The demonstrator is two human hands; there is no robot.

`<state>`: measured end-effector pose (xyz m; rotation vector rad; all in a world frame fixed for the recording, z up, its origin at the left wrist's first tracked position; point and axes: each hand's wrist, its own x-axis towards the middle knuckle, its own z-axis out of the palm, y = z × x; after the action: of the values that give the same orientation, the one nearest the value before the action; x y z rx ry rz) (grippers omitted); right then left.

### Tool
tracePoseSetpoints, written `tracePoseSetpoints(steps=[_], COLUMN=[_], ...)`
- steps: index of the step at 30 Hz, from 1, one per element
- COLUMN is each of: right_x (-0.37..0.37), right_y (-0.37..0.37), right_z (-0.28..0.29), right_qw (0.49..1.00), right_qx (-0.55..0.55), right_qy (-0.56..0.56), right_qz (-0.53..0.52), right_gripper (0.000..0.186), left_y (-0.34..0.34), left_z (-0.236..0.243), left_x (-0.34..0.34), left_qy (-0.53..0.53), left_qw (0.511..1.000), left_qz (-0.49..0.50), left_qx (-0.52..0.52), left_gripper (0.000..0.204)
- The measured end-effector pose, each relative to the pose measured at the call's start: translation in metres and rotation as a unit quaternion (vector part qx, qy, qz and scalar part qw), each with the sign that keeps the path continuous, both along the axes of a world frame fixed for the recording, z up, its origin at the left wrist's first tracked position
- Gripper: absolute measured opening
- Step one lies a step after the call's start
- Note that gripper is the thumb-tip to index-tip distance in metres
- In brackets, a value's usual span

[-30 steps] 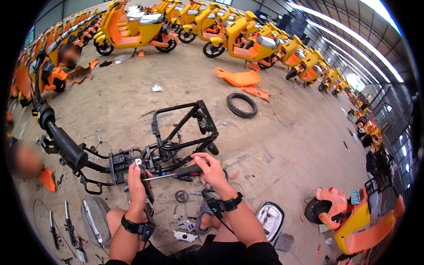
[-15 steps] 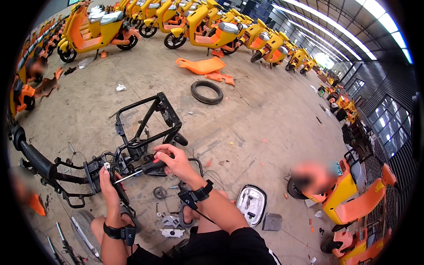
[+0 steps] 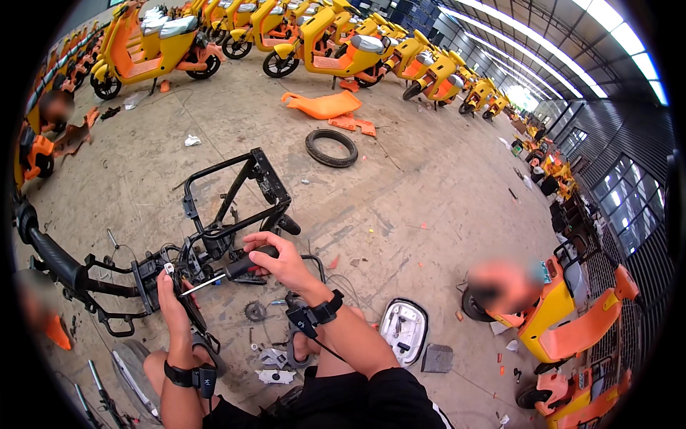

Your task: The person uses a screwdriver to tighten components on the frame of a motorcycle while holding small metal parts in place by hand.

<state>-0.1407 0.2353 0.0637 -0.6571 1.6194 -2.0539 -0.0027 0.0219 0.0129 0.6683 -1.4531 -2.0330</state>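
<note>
My right hand point(image 3: 280, 266) is closed around the black handle of a screwdriver point(image 3: 206, 284). The bare shaft slants down to the left, its tip close to the fingers of my left hand point(image 3: 171, 300). That left hand grips a dark, narrow part point(image 3: 191, 309) with a small silvery piece point(image 3: 169, 269) at its upper end; its kind is hard to make out. Just beyond both hands a stripped black scooter frame point(image 3: 236, 230) lies on the floor, with cables and brackets around its middle.
Near my feet lie a small gear point(image 3: 254, 310), a white metal plate point(image 3: 276, 376) and a white tray point(image 3: 404, 331) with small parts. A tyre point(image 3: 331, 148) and orange panels point(image 3: 321, 105) lie farther off. Yellow scooters point(image 3: 329, 50) stand behind; partly stripped ones point(image 3: 564, 329) are at the right.
My right hand has shifted its grip on the screwdriver handle, which has turned slightly. The left hand keeps its hold, and the whole view has moved a little.
</note>
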Motion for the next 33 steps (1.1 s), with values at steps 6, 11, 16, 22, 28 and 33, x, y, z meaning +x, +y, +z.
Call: tracePoseSetpoints(steps=[6,11,16,22,28,33], right_x=[-0.006,0.002,0.009,0.016,0.007,0.010], right_y=[0.004,-0.004,0.003,-0.013,-0.004,-0.007], right_z=[0.010,0.012,0.014,0.016,0.018,0.017], right_qw=[0.994,0.996,0.994,0.997,0.997,0.997], right_qx=[0.068,0.080,0.107,0.041,0.071,0.063], right_qy=[-0.079,0.030,-0.023,0.020,-0.036,0.037], right_qz=[0.043,-0.005,-0.007,-0.057,-0.010,-0.033], right_gripper=[0.031,0.032,0.029,0.028,0.030,0.037], left_y=[-0.002,-0.014,0.000,-0.005,-0.006,-0.006], left_z=[0.000,-0.016,0.014,0.013,0.021,0.010], left_x=[-0.002,-0.003,0.002,0.006,0.006,0.002], left_qy=[0.000,-0.035,-0.036,-0.023,-0.010,-0.028], left_qw=[1.000,0.999,0.999,0.997,0.995,0.995], left_qz=[-0.001,0.005,0.008,-0.030,-0.032,-0.027], left_qx=[-0.002,-0.025,0.027,0.072,0.093,0.092], left_gripper=[0.044,0.032,0.033,0.050,0.048,0.045])
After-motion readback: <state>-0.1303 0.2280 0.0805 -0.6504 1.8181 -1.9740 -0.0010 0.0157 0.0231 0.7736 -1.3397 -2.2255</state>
